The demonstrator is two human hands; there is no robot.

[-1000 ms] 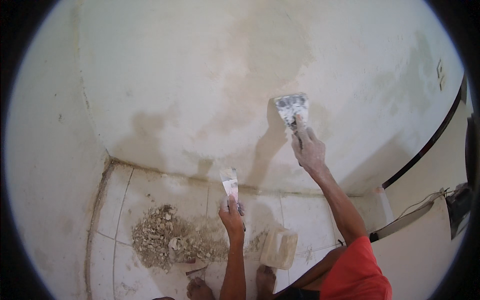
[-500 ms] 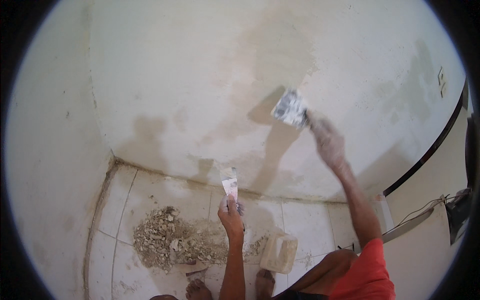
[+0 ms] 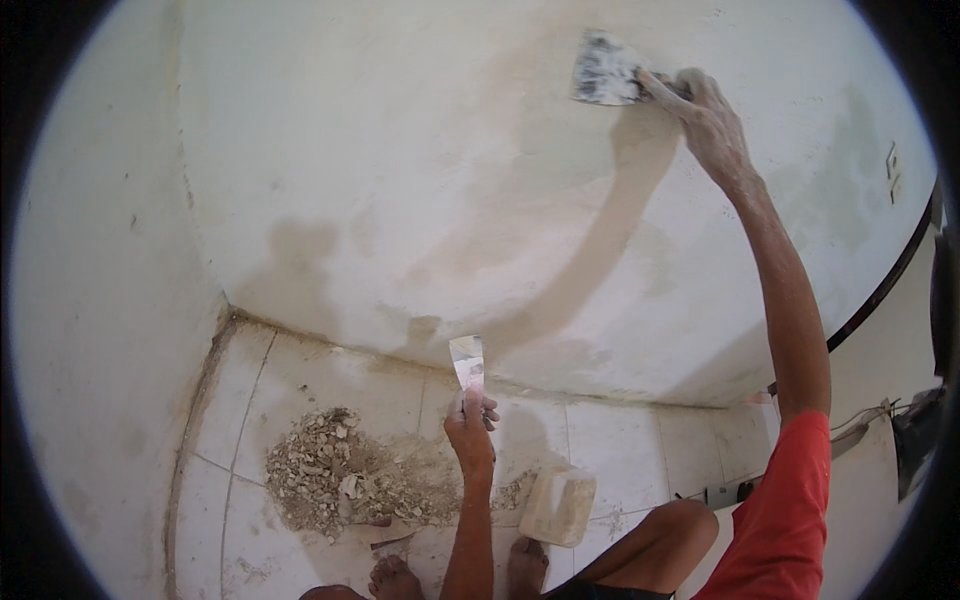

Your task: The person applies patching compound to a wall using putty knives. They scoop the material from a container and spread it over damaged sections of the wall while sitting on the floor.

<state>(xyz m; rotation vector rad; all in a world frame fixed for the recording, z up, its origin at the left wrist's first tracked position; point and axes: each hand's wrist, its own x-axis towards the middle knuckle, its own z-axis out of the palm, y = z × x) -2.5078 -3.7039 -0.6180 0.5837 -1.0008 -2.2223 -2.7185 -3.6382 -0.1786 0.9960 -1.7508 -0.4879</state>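
Note:
High on the pale wall (image 3: pixel 400 130), my right hand (image 3: pixel 708 115) grips a wide putty knife (image 3: pixel 605 72). White paste and dark smears cover its blade, which lies against or very close to the wall surface. Lower down, my left hand (image 3: pixel 470 425) is closed around a narrower putty knife (image 3: pixel 467 358), its blade pointing up and dotted with whitish residue. That smaller blade is held in front of the wall's foot, apart from the other tool. Damp-looking, darker patches show on the wall below the wide blade.
A heap of rubble (image 3: pixel 330 470) lies on the tiled floor (image 3: pixel 620 440) left of my left forearm. An off-white block-like container (image 3: pixel 558 505) stands by my foot. Wall sockets (image 3: pixel 892 172) are at the right, with cables and a dark object (image 3: pixel 918 430) below them.
My right hand has moved up the wall with the wide putty knife, and the arm is more stretched. My left hand with the narrow knife has barely shifted.

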